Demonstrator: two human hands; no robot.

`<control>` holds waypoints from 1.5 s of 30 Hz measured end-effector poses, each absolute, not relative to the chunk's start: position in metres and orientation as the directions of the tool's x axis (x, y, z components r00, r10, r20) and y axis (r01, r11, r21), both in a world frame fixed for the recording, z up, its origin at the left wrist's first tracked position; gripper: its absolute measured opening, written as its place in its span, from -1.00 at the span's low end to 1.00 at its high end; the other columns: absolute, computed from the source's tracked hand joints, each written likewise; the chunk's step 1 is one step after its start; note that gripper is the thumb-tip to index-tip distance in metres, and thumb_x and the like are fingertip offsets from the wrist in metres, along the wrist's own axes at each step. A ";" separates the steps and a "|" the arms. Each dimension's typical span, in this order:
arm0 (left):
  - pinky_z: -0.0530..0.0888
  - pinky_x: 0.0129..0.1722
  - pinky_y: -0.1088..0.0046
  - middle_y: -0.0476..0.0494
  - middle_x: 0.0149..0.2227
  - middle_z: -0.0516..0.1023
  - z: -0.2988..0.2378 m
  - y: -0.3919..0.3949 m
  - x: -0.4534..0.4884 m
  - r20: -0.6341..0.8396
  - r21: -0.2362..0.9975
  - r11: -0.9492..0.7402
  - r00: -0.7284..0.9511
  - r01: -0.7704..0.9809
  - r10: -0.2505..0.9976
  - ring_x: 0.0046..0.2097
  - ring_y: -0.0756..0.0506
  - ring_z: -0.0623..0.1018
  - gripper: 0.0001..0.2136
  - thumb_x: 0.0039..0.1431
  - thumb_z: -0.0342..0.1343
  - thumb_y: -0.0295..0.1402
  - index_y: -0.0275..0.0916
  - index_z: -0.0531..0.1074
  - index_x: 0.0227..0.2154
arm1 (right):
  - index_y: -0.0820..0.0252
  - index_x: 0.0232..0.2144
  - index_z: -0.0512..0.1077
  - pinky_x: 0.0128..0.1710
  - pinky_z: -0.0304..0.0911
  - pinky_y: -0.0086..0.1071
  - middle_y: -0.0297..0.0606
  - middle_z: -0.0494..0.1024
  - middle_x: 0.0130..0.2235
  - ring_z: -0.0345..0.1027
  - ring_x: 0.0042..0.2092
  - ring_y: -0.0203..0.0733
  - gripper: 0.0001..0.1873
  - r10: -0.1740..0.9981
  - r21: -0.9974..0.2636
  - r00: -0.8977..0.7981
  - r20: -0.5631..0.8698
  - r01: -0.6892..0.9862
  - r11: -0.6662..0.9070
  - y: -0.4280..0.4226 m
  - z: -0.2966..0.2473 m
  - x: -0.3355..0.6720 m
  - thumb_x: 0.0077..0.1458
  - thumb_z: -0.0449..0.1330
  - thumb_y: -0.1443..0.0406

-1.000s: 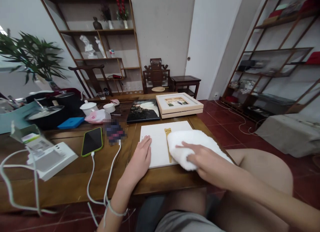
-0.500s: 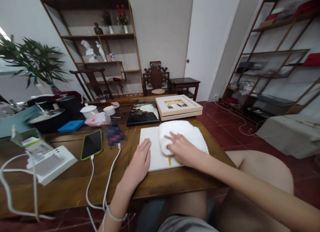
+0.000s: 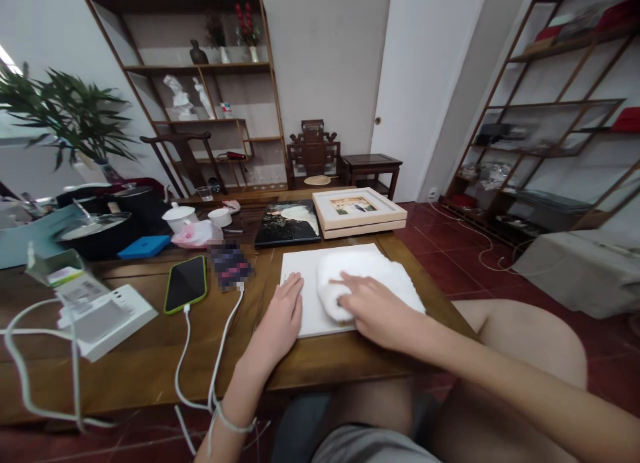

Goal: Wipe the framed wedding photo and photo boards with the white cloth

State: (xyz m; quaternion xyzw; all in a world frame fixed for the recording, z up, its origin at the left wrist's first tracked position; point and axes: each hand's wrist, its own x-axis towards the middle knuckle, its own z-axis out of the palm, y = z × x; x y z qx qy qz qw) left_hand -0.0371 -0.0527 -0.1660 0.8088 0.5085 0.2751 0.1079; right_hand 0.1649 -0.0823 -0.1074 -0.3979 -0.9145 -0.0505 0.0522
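My left hand [image 3: 281, 314] lies flat along the left edge of a white board [image 3: 306, 286], fingers stretched out and holding nothing. On the board's right part rests a white towel [image 3: 393, 271], bunched and folded, its edge spilling past the board's right side. My right hand [image 3: 375, 308] is on the towel, gripping it with bent fingers; the index finger points across the top. Some fingertips sink into the cloth and are hidden. The towel covers much of the board's surface.
Behind the board lie a dark picture panel [image 3: 287, 224] and a light wooden frame [image 3: 357, 210]. Left of my left hand are a green-cased phone [image 3: 186, 284], white cables [image 3: 219, 356], an opened white box [image 3: 113, 323] and a blue box [image 3: 144, 247]. Pots [image 3: 95, 231] stand farther left.
My right hand and the towel have shifted slightly toward me, and the towel's front edge now covers most of the golden mark on the board. My left hand stays in place.
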 end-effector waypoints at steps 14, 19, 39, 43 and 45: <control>0.15 0.21 0.10 -0.33 0.16 0.30 -0.170 -0.052 -0.038 0.382 0.476 -0.478 0.316 0.738 0.868 0.22 -0.17 0.23 -0.63 0.24 -0.20 -0.40 -0.34 0.32 0.04 | 0.30 -0.20 0.46 0.00 0.07 0.11 0.14 0.28 0.11 0.03 0.17 0.29 -0.70 0.711 0.197 -0.689 0.137 0.723 0.662 -0.069 -0.121 0.137 0.02 0.05 0.51; 0.14 0.21 0.11 -0.33 0.15 0.31 -0.168 -0.052 -0.037 0.365 0.464 -0.464 0.314 0.755 0.877 0.22 -0.16 0.23 -0.63 0.24 -0.22 -0.40 -0.36 0.31 0.04 | 0.23 -0.38 0.52 0.06 -0.03 0.17 0.08 0.25 0.14 0.03 0.17 0.34 -0.84 0.661 0.152 -0.724 0.197 0.689 0.709 -0.127 -0.133 0.139 0.04 0.12 0.36; 0.13 0.22 0.20 -0.33 0.21 0.21 -0.158 -0.058 -0.038 0.428 0.577 -0.481 0.257 0.660 0.866 0.23 -0.12 0.20 -0.58 0.28 -0.27 -0.35 -0.39 0.17 0.14 | 0.30 -0.23 0.46 -0.01 0.09 0.01 0.05 0.38 0.01 0.09 0.12 0.17 -0.71 0.734 0.170 -0.662 0.155 0.749 0.640 -0.060 -0.115 0.122 0.05 0.01 0.50; 0.12 0.23 0.25 -0.24 0.21 0.23 -0.149 -0.062 -0.036 0.434 0.702 -0.412 0.110 0.580 0.894 0.23 -0.09 0.22 -0.57 0.30 -0.25 -0.25 -0.32 0.18 0.14 | 0.21 -0.40 0.48 0.04 0.05 0.02 -0.08 0.37 0.03 0.07 0.14 0.14 -0.83 0.538 0.099 -0.830 0.146 0.553 0.827 -0.098 -0.113 0.133 0.02 0.09 0.44; 0.12 0.23 0.26 -0.23 0.21 0.22 -0.149 -0.064 -0.035 0.417 0.707 -0.406 0.122 0.580 0.901 0.23 -0.10 0.21 -0.57 0.30 -0.25 -0.24 -0.33 0.18 0.14 | 0.19 -0.48 0.48 0.05 0.06 -0.02 -0.13 0.37 0.05 0.09 0.13 0.10 -0.82 0.453 0.055 -0.880 0.142 0.464 0.884 -0.110 -0.109 0.143 0.02 0.08 0.43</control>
